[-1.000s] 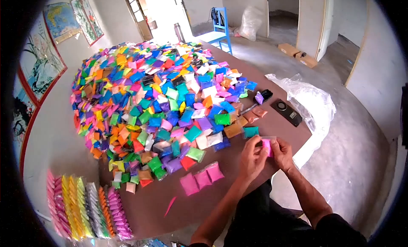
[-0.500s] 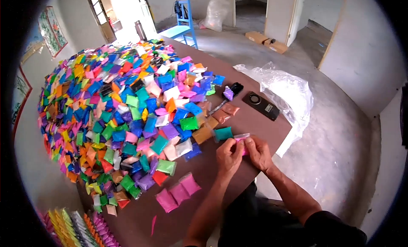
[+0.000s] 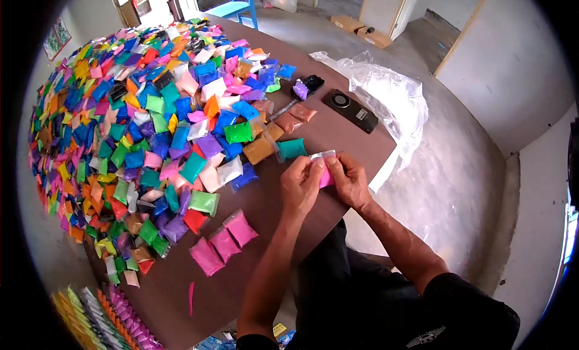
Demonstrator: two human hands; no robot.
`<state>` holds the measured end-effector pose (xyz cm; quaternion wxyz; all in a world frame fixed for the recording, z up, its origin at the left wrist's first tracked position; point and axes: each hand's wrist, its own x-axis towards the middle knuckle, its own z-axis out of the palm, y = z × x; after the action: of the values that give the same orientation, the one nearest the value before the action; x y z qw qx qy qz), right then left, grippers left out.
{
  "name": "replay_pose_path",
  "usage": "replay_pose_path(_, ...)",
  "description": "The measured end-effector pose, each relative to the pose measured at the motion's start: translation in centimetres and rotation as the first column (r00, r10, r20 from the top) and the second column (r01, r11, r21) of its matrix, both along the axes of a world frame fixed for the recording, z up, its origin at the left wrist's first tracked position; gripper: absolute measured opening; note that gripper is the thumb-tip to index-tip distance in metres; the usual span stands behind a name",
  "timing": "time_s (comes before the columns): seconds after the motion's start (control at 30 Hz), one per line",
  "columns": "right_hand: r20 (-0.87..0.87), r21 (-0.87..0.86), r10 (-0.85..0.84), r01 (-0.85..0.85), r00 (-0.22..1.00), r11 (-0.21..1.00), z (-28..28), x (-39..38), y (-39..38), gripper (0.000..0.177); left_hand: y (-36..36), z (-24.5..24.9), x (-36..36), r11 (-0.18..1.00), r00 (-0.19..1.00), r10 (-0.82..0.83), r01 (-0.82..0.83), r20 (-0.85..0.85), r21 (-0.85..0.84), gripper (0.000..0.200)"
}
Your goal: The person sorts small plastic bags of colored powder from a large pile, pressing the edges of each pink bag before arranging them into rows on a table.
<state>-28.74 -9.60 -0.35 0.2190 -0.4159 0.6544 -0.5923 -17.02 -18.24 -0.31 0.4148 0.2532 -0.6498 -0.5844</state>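
Observation:
Between my left hand (image 3: pixel 303 182) and my right hand (image 3: pixel 348 180) is a small clear packet of pink material (image 3: pixel 326 174), pinched by the fingers of both near the table's front right edge. Its clear top edge sticks up above the thumbs. Just beyond my left hand lies a teal packet (image 3: pixel 292 148). Three pink packets (image 3: pixel 224 244) lie side by side on the brown table (image 3: pixel 271 212), left of my left forearm. A thin pink strip (image 3: pixel 191 299) rests nearer the table's front edge.
A large heap of many-coloured packets (image 3: pixel 151 133) covers the table's left side. A black device with a round dial (image 3: pixel 350 110) and crumpled clear plastic (image 3: pixel 389 91) lie at the right edge. Rows of packets (image 3: pixel 111 317) stand at lower left. A blue chair (image 3: pixel 232 9) stands behind.
The view has tilted down and shifted right, so everything sits higher and further left. Both hands still hold the pink packet, and more of its pink part shows between them.

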Motion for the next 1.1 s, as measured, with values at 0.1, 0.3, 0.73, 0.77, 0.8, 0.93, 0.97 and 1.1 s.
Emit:
replay_pose_path(0.1,-0.009,0.027,0.002,-0.002,1.000,1.000,-0.2,-0.2,-0.2,0.028,-0.3,-0.8,0.0,0.996,0.998,0.046,-0.043,0.043,-0.076,0.024)
replay_pose_path(0.3,0.057,0.034,0.036,-0.038,0.998,0.999,0.2,-0.3,0.1,0.027,0.1,-0.3,0.0,0.999,1.000,-0.005,0.006,0.001,-0.054,0.026)
replay_pose_path(0.73,0.097,-0.018,0.035,-0.033,0.995,0.999,0.0,-0.6,0.2,0.029,0.0,-0.2,0.4,0.993,0.993,-0.067,0.076,0.098,-0.094,0.024)
replay_pose_path(0.77,0.092,-0.010,0.033,-0.032,0.995,0.999,-0.1,-0.6,0.1,0.029,0.0,-0.1,0.4,0.985,0.995,-0.025,0.041,0.093,-0.169,0.024)
replay_pose_path(0.8,0.087,-0.003,0.030,-0.030,0.996,1.000,-0.3,-0.7,0.0,0.029,0.1,-0.1,0.4,0.985,0.995,-0.024,0.040,0.093,-0.168,0.024)
replay_pose_path(0.93,0.084,0.010,0.050,-0.051,0.995,0.999,-0.4,-1.1,0.4,0.029,0.3,0.0,0.2,0.995,0.994,-0.086,0.090,0.074,-0.053,0.025)
replay_pose_path(0.97,0.107,-0.007,0.047,-0.046,0.993,0.999,-0.4,-1.0,0.4,0.029,0.3,0.0,0.1,0.991,0.990,-0.130,0.127,0.057,0.049,0.025)
replay_pose_path(1.1,0.136,-0.029,0.057,-0.054,0.989,0.998,-0.2,-0.8,0.4,0.028,0.5,0.4,0.1,0.983,0.991,-0.132,0.130,0.003,0.129,0.025)
